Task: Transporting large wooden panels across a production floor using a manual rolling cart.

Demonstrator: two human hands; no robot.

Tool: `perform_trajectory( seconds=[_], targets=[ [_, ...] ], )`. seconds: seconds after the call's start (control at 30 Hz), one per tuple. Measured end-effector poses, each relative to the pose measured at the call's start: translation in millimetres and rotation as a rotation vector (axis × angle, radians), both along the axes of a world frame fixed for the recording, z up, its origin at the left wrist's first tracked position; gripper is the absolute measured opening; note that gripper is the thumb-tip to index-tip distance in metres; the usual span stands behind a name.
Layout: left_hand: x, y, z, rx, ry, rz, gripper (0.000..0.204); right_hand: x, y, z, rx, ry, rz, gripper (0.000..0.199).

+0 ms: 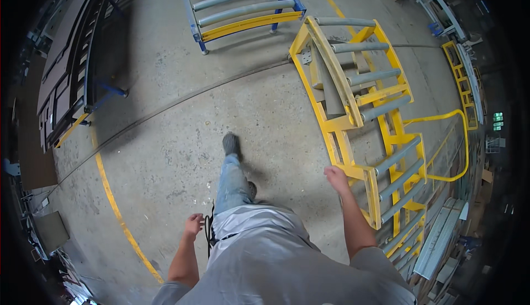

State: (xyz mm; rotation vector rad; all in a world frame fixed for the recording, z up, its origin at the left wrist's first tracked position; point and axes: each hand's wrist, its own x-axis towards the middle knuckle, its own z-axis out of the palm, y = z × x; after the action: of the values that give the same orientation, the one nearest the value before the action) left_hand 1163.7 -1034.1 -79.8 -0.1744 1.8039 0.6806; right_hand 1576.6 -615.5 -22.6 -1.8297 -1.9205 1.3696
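My left hand (194,224) hangs beside my hip with its fingers curled in, and nothing shows in it. A thin black cord (208,229) loops at my waist, close to that hand. On the other side, my right hand (336,179) is held forward with the fingers curled into a loose fist, no object visible in it. It is nearest to a yellow-framed roller cart (346,156) with grey rollers; whether it touches the frame I cannot tell. One dark shoe (231,143) is ahead of me on the concrete floor.
A blue-framed roller conveyor (243,12) with a yellow end bar stands ahead. Dark panels (69,67) rest on a rack at left. A dark cable or strip (182,99) crosses the floor. A yellow line (113,203) runs at left; long metal profiles (439,238) lie at right.
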Motion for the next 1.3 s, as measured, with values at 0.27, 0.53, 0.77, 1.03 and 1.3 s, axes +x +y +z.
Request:
perform_trajectory(
  seconds=[0.27, 0.53, 0.77, 1.03, 1.3],
  targets=[
    [-148.2, 176.5, -52.1, -0.096, 0.053, 0.1, 0.031, -56.5, 175.4, -44.7, -0.112, -0.277, -0.074, 0.026],
    [-372.8, 508.3, -83.0, 0.227, 0.794, -0.17, 0.045, -160.4, 345.0, -56.5, -0.012, -0.376, 0.052, 0.019],
    [-320.2, 720.6, -15.1, 0.635, 0.51, -0.023, 0.034, -166.2, 427.2, -68.1, 0.096, -0.387, -0.089, 0.032],
    [-87.2, 856.3, -21.2, 0.412, -0.314, -0.081, 0.042, -146.2, 504.5, -82.3, 0.318, -0.428, -0.166, 0.048],
    [33.8, 1007.4, -146.7, 0.247, -0.536, 0.222, 0.067, -95.4, 594.7, -175.6, -0.813, 0.273, -0.615, 0.043]
  ],
)
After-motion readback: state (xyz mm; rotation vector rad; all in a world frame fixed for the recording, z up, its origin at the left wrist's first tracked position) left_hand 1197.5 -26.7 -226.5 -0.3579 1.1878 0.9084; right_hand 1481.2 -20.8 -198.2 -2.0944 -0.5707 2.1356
